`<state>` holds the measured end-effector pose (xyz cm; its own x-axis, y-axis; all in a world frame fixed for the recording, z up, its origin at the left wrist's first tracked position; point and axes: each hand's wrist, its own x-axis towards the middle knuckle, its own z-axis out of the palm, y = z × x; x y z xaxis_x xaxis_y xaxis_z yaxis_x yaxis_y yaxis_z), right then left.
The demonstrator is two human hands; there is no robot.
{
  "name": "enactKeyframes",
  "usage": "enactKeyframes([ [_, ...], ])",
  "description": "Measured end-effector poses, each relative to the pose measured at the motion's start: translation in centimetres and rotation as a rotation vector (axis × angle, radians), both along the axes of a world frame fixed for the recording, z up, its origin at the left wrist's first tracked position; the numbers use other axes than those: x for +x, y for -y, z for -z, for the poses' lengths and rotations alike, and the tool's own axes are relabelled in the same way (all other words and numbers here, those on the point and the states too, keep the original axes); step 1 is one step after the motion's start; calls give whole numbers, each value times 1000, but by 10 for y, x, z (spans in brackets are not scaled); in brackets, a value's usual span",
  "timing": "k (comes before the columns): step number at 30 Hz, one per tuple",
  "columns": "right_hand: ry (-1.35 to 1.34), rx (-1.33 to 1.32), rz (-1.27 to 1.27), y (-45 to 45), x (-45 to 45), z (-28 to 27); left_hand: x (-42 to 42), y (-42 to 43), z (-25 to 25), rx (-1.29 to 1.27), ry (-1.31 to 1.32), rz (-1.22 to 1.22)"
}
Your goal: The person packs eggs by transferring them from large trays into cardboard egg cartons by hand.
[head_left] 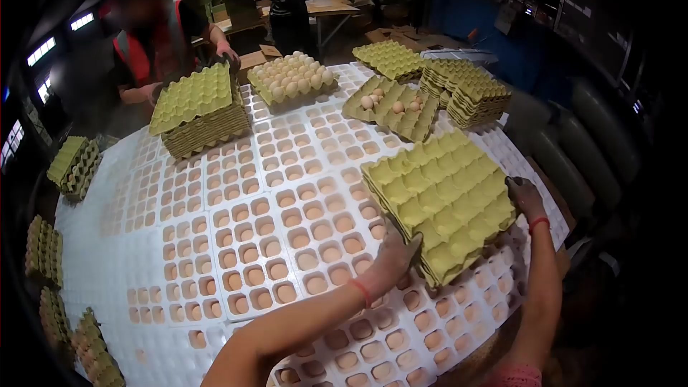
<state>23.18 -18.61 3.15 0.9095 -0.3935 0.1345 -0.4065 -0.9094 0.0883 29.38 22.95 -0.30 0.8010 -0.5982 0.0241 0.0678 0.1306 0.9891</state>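
Note:
A short stack of yellow-green pulp egg trays [444,204] is held between my two hands over the right side of the table. My left hand [390,258] grips its near left edge, and my right hand [528,201] grips its right edge. Both wear grey-tipped gloves. Underneath and to the left, white foam trays [276,197] with square pockets cover the table, many pockets holding a pale brown egg. Just behind the held stack lies a tilted pulp tray [408,125] with several loose eggs.
Across the table a co-worker [154,43] holds a tall stack of pulp trays [204,118]. Beside it sits a pulp tray full of eggs [290,75]. More tray stacks [469,93] stand at the back right and along the left edge. Another person [283,0] stands farther back.

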Motion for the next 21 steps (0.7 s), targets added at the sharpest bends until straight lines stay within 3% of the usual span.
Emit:
enactKeyframes([
  [2, -135, 248, 254, 12, -8, -47, -36, -9, -14, 73, -70, 130],
  [3, -107, 161, 360, -19, -3, -77, -55, -16, -18, 113, -53, 210],
  [5, 13, -39, 349, -76, 31, -110, -87, -36, -6, 159, 140, 296],
  [7, 114, 164, 125, -135, 75, -125, -91, -99, -35, 342, 325, 283],
  [8, 88, 54, -131, -123, 105, -96, -89, -129, -27, 388, 511, 239],
  [9, 124, 391, -82, -144, 133, -87, -88, -159, -19, 439, 694, 176],
  [10, 60, 411, -134, -153, 167, -66, -82, -183, -41, 480, 938, 104],
  [11, -7, 431, -192, -161, 200, -43, -91, -219, -13, 595, 994, 83],
  [14, -163, 296, -23, -181, 282, 15, -120, -300, 11, 878, 937, 267],
  [16, -290, -40, -28, -191, 299, 33, -127, -312, 18, 928, 951, 292],
  [18, -118, 119, 66, -165, 340, 70, -129, -317, 22, 963, 917, 336],
  [19, -103, 65, 93, -150, 352, 90, -128, -318, 28, 980, 885, 277],
  [21, -223, -49, 99, -157, 354, 77, -130, -323, 35, 953, 927, 310],
])
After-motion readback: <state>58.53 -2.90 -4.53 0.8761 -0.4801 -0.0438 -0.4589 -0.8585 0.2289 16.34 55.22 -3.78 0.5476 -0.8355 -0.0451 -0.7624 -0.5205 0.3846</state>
